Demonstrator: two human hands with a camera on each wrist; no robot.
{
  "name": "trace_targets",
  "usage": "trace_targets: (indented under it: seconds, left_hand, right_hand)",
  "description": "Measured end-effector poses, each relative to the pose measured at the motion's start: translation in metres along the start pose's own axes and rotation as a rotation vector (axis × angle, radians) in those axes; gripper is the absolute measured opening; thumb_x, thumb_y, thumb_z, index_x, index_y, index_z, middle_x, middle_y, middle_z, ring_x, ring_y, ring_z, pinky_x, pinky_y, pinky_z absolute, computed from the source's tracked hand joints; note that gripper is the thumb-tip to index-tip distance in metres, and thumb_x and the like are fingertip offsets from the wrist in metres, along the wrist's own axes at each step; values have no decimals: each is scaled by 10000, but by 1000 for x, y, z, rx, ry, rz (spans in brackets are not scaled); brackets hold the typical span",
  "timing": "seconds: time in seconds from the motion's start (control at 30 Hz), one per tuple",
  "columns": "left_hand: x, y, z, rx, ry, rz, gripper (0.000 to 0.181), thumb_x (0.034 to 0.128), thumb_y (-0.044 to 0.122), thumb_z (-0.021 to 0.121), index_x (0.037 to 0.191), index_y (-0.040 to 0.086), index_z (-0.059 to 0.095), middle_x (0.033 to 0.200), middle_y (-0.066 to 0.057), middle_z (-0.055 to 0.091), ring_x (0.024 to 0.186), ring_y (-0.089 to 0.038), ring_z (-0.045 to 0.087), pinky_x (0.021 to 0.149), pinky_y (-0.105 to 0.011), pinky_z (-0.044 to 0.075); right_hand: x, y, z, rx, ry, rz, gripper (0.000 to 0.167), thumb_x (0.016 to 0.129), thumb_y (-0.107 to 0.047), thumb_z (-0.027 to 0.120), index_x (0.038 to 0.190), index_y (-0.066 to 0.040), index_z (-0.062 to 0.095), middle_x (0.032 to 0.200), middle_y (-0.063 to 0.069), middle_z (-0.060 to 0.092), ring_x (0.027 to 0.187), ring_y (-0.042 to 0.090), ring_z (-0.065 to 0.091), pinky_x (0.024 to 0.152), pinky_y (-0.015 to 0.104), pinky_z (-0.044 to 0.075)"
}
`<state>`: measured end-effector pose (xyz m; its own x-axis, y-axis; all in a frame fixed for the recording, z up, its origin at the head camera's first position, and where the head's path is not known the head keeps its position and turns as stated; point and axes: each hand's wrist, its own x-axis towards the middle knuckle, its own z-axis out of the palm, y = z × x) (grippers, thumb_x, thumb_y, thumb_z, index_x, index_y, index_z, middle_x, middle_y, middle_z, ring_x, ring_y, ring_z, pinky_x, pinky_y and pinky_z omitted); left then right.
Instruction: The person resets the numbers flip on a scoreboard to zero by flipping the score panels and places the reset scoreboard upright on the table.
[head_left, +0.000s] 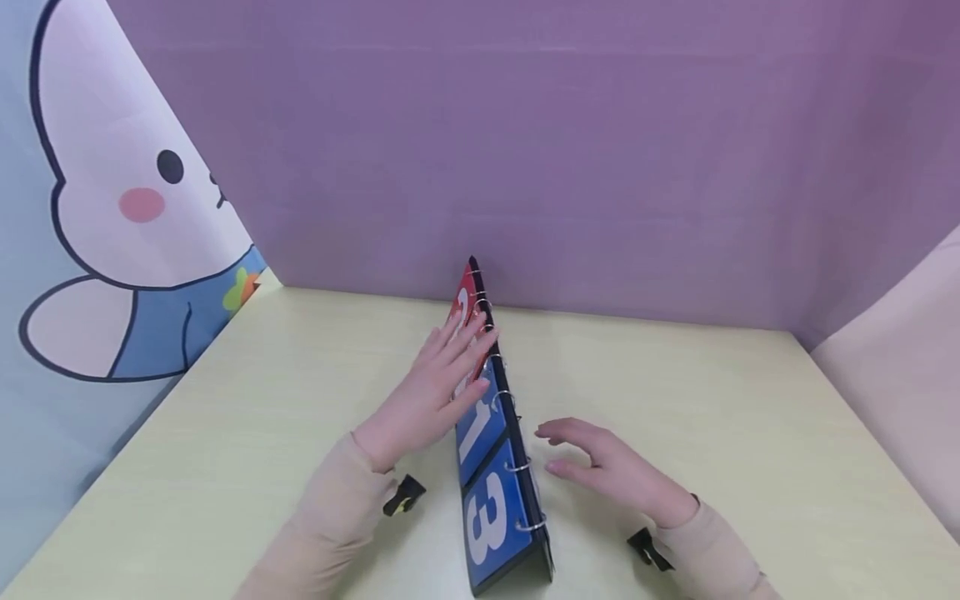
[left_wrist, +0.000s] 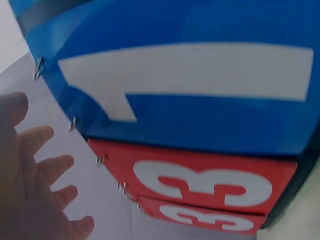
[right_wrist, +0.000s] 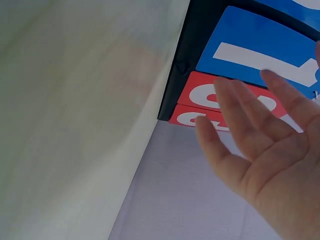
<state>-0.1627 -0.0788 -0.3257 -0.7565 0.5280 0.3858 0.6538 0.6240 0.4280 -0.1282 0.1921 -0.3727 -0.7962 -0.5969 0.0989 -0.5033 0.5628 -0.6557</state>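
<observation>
A tent-shaped flip scoreboard (head_left: 491,467) with ring-bound number cards stands on the table, running away from me. Its left face has blue cards showing 1 and 3 at the near end and red cards (left_wrist: 200,182) at the far end. Spread fingers of my left hand (head_left: 423,392) are beside the left face, near the red cards; the left wrist view shows a gap from the cards. My right hand (head_left: 611,467) hovers to the right of the board with loosely bent fingers, holding nothing. In the right wrist view, blue and red cards (right_wrist: 255,57) appear behind its fingers.
The pale yellow table (head_left: 720,400) extends on both sides of the scoreboard. A purple backdrop (head_left: 525,150) rises at its back edge, close to the board's far end. Small black pieces (head_left: 405,495) are by each wrist. A cartoon-printed cloth (head_left: 90,192) hangs at left.
</observation>
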Motion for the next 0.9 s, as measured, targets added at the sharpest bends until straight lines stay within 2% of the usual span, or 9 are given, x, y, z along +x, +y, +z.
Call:
trace_targets:
  seconds: [0.07,0.17,0.37,0.5,0.63,0.9]
  left_hand:
    - [3,4,3,-8,4,46,569,971,318,495,1486,160,313,1575,-70,212,1473,-298,63,1164,-565,93]
    - [5,7,8,-25,-10,80,525,969,298,504,1455,143,381,1562,-83,249,1463,-319,115,1149,-583,143]
    - [6,7,12,-81,-56,74,475,973,292,505,1421,145,438,1559,-66,263,1464,-272,144,1158,-557,149]
    - [7,4,11,-96,-81,84,493,967,288,518,1432,157,418,1568,-52,242,1464,-264,147,1146,-568,181]
    - [7,2,10,-120,-103,89,512,961,280,531,1443,170,399,1577,-39,214,1462,-241,156,1127,-565,239]
    - [7,-4,9,-173,-144,90,528,963,282,533,1457,183,373,1589,-23,166,1471,-239,108,1120,-571,249]
  right_hand:
    - [1,0,0,2,-12,-41,370,932,-216,595,1253,-35,560,1232,62,611,1091,220,595,939,406,488]
    - [1,0,1,31,-48,-78,335,919,-190,613,1214,-37,574,1178,52,629,1059,200,598,918,388,497]
    - [2,-1,3,155,-140,-74,330,912,-212,626,1193,-48,574,1147,82,630,1044,225,619,920,382,507]
    - [1,-1,3,193,-150,-70,350,910,-237,630,1185,-31,562,1139,91,622,1055,253,616,941,373,500]
    - [2,0,4,210,-157,-98,325,903,-208,639,1161,-27,560,1120,90,618,1050,253,614,951,358,496]
    - [3,0,4,236,-168,-130,319,878,-184,668,1139,-37,558,1120,92,609,1066,189,602,949,376,498]
